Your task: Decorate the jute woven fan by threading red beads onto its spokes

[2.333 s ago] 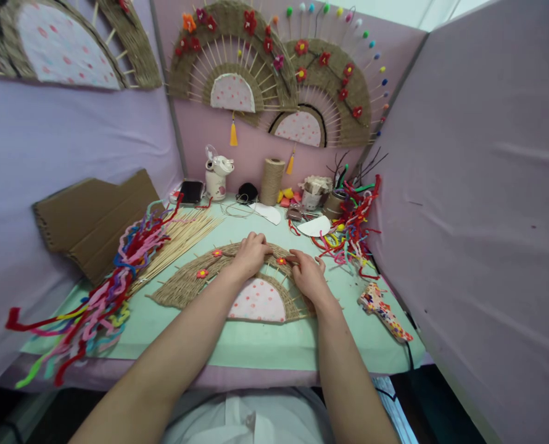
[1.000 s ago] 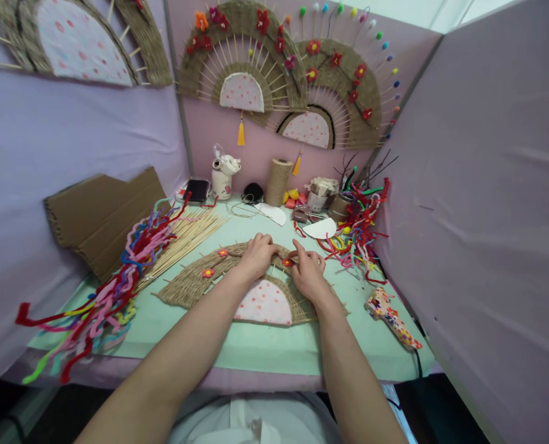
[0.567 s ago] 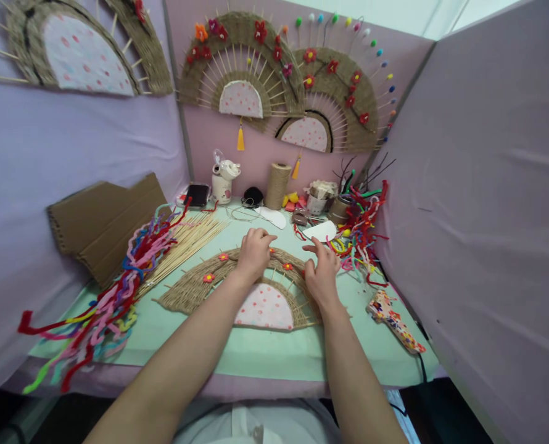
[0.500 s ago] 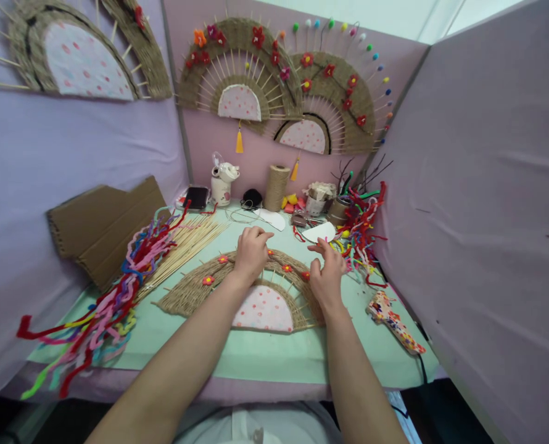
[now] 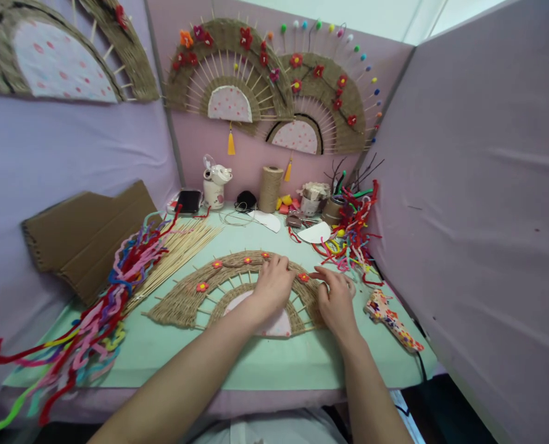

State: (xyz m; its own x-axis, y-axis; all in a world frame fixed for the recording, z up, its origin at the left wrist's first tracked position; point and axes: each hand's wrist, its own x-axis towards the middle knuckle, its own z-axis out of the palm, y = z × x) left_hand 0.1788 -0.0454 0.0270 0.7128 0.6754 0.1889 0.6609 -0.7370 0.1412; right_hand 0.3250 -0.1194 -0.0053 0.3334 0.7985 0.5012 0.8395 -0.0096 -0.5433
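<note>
A woven twine fan [image 5: 173, 302] lies flat on the table, with thin sticks through it, a dark branch line and small red flowers with yellow centres along its arc. A pale dotted half-round panel [image 5: 279, 325] fills its lower middle. My left hand [image 5: 274, 287] rests over the fan's upper middle, its fingers curled down; what is under them is hidden. On the right part of the fan, my right hand [image 5: 338, 302] stretches its index finger to the edge of a red flower [image 5: 303, 277]. The hand's other fingers are bent and partly hidden.
Fuzzy pipe cleaners [image 5: 117, 290], thin sticks [image 5: 177, 253] and folded cardboard [image 5: 89, 228] lie left. A patterned glue gun [image 5: 392, 320] with a cord is right. Behind stand a twine spool [image 5: 271, 190], a white half-round piece [image 5: 315, 232] and more pipe cleaners [image 5: 358, 216].
My left hand has moved right and down onto the fan. My right hand has lowered to the flower on the right. The view has shifted slightly.
</note>
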